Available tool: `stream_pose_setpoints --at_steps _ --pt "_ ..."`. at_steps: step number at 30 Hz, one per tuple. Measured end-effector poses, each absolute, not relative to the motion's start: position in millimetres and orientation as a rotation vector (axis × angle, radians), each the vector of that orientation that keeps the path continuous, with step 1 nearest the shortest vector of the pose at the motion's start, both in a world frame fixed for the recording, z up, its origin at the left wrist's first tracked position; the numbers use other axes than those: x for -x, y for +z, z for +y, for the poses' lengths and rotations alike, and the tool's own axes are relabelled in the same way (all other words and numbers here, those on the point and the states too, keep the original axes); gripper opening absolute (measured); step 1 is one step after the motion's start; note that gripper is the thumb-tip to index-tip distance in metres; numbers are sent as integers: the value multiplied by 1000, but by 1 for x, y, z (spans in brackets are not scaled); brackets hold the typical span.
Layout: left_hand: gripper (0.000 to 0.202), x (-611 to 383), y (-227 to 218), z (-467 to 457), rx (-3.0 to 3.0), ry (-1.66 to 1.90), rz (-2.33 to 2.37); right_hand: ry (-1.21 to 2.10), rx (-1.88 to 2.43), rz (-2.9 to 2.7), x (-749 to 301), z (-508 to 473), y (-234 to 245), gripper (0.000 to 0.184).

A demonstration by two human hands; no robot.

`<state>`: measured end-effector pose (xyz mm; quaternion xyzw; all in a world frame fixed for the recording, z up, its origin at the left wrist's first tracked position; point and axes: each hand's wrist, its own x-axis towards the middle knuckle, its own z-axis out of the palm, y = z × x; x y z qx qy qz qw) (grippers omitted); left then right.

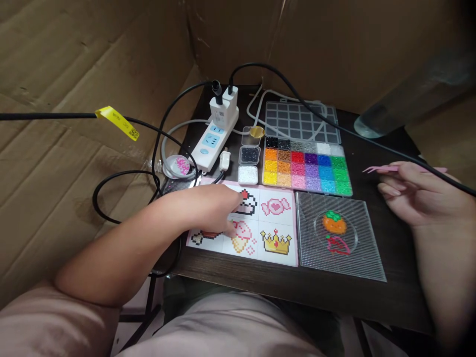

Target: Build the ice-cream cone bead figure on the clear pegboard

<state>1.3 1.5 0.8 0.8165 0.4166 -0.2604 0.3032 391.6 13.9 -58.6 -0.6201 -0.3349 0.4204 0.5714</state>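
while the right hand [412, 192] grips pink tweezers [388, 169] over the table's [397, 263] right side, the left hand [215, 203], thumb and forefinger apart, seems to rest on the pattern sheet [259, 229]. the tweezers look light and springy, best pinched mid-shaft; the sheet seems thin, easily creased.

Dark wood-grain table [394, 233]. Front: pixel-art pattern sheet [260, 223] lying flat, clear pegboard [316, 258] just right of it. Behind: multicolor bead organizer [337, 149], lid swung back. Left of that: white-bead box [248, 176], black-bead box [249, 155], white plug [224, 161], power strip [204, 151]. Far left: round dish [167, 166], pink beads inside. Rear right: clear cylinder [375, 124].
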Motion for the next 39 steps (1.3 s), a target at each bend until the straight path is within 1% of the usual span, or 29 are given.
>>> stream_pose_setpoints --at_steps 6,16,23,29,35,39 --pt "52 -2 0 1 -2117 -692 1136 1015 1427 -795 -393 13 -59 24" --pt "47 -4 4 0 -2153 -722 1161 1020 1453 -794 -394 12 -60 15" --pt "43 -6 6 -1 -2137 -723 1166 1010 1457 -798 -391 11 -59 18" --pt "41 -4 3 1 -2129 -687 1149 1016 1440 -855 -397 12 -63 14" --pt "41 -3 -5 5 -2119 -644 1166 1060 1416 -955 -393 8 -55 15" --pt "30 -5 -11 2 -2165 -652 1222 1043 1388 -950 -392 6 -54 20"
